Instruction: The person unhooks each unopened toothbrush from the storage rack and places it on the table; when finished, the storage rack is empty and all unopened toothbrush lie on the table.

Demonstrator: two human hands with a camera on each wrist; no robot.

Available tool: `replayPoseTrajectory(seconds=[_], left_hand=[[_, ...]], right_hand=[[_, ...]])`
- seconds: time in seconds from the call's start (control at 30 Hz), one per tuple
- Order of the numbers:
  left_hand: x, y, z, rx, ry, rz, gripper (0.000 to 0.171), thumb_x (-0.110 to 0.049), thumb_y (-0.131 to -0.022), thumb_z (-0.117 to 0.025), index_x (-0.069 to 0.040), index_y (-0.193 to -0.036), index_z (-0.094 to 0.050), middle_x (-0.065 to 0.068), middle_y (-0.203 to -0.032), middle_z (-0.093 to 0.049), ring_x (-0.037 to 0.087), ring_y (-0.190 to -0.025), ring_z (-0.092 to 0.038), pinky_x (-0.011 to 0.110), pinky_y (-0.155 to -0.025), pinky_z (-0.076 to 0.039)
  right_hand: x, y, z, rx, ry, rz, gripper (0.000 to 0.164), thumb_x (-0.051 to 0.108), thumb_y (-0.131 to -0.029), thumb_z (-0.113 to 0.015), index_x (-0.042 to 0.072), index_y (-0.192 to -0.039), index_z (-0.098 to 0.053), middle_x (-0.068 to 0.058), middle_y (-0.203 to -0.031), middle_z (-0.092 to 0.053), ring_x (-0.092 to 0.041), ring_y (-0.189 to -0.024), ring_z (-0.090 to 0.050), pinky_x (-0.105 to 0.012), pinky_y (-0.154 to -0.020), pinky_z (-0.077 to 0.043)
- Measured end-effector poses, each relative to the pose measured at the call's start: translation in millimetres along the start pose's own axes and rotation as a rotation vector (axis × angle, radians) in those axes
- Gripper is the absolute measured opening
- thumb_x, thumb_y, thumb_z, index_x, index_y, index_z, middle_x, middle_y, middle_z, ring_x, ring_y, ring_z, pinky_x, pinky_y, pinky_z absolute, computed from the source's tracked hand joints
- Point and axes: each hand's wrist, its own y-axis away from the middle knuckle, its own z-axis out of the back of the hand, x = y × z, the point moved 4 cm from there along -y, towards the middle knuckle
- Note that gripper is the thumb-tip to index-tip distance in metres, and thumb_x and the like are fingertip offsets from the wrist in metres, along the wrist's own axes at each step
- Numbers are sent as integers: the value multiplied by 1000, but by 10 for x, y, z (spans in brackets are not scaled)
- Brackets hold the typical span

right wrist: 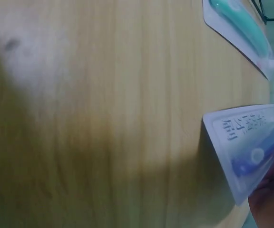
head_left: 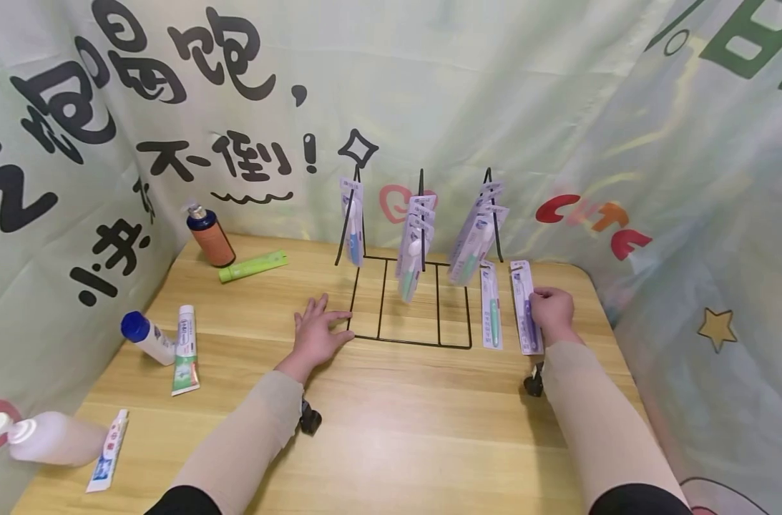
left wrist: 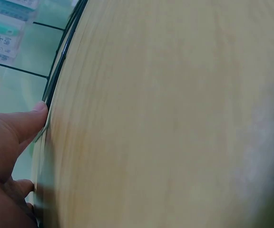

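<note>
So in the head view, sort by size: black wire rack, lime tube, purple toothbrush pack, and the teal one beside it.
Largest: black wire rack, by outline
Next: purple toothbrush pack, teal toothbrush pack, too alike to rank
Smallest: lime tube

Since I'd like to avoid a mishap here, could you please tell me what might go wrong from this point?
The purple toothbrush pack might slip, as the right hand grips it only at one side. The wire rack could shift if the left hand, touching its left edge, pushes. The crowded hanging packs on its right could swing if bumped.
</note>
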Motion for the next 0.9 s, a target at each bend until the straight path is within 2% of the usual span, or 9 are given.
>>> replayPoseTrajectory(seconds=[0.17, 0.33, 0.4, 0.47, 0.53, 0.6, 0.73, 0.8, 0.9], left_hand=[[-38, -4, 10, -13, -5, -12, 44, -31, -95, -81, -15, -136, -73, 24, -173, -20, 50, -159, -6, 74, -121, 8], [-57, -6, 18, -8, -7, -8, 44, -31, -95, -81, -15, -136, -73, 23, -173, -19, 49, -160, -5, 73, -121, 9], [-57, -8, 18, -7, -4, -6, 44, -31, -95, -81, -15, -135, -73, 23, -173, -19, 49, -160, -5, 73, -121, 9], [-51, -9, 14, -7, -4, -4, 44, -32, -95, -81, -15, -135, -73, 23, -173, -19, 49, -160, -6, 73, -122, 8], [-48, -8, 12, -7, -6, -3, 44, -31, -95, -81, -15, -135, -73, 23, -173, -19, 49, -160, -6, 73, -122, 8], [-50, -4, 10, -5, -7, -3, 44, -31, -95, -81, -15, -135, -73, 24, -173, -19, 49, -160, -6, 73, -122, 8], [-67, 7, 11, 0, -3, -4, 44, -31, -95, -81, -14, -135, -73, 24, -173, -18, 49, -160, -5, 73, -121, 9], [-63, 16, 9, -2, 0, -5, 44, -30, -95, -81, -14, -135, -73, 24, -173, -19, 50, -160, -5, 73, -121, 9], [-50, 28, 3, -3, 1, -4, 44, -30, -95, -81, -14, -135, -73, 24, -173, -19, 50, -159, -6, 74, -121, 9]], right_hand=[[-15, -26, -43, 43, 52, -17, 39, 17, -109, -53, -4, -140, -64, -26, -136, -63, -33, -115, -63, -43, -94, -56], [-7, 6, 9, 51, 143, -6, 42, 18, -107, -52, -6, -140, -62, -29, -140, -60, -40, -123, -60, -53, -103, -53], [20, 69, 36, 46, 170, 20, 44, 19, -107, -52, -7, -141, -60, -29, -140, -60, -42, -124, -60, -55, -105, -52], [75, 177, 49, 26, 186, 80, 43, 19, -107, -51, -7, -140, -61, -29, -135, -62, -42, -119, -60, -55, -102, -51], [162, 339, 41, -20, 172, 176, 40, 20, -107, -52, -7, -133, -65, -27, -125, -66, -40, -110, -63, -51, -93, -53], [274, 546, 15, -96, 111, 308, 33, 18, -105, -56, -6, -122, -71, -24, -111, -71, -35, -97, -64, -40, -82, -53], [585, 1079, -72, -219, -122, 623, 13, 2, -99, -66, -8, -99, -75, -20, -83, -72, -15, -70, -60, -17, -62, -45], [772, 1370, -136, -230, -250, 792, 5, -10, -93, -68, -10, -92, -73, -21, -76, -71, -8, -64, -56, -10, -59, -44], [1033, 1746, -284, -172, -382, 1049, 8, -19, -85, -70, -12, -88, -72, -21, -75, -71, -8, -62, -60, -10, -63, -49]])
